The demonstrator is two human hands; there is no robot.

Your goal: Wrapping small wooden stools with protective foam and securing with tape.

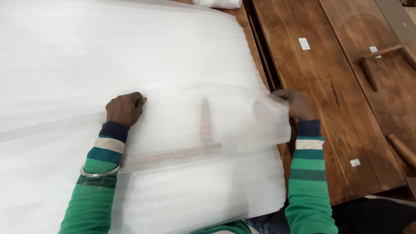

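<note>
Foam sheet (130, 52): lying over wooden table (312, 86).
Left hand (125, 108): pressing down, fingers curled together.
Right hand (297, 104): pinching right edge.

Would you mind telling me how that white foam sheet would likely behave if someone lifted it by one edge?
The foam sheet looks floppy: its edge bends and creases where the right hand pinches it. It is probably light, being thin enough for a wooden piece to show through. The left hand presses it flat, suggesting it may shift easily.
</note>
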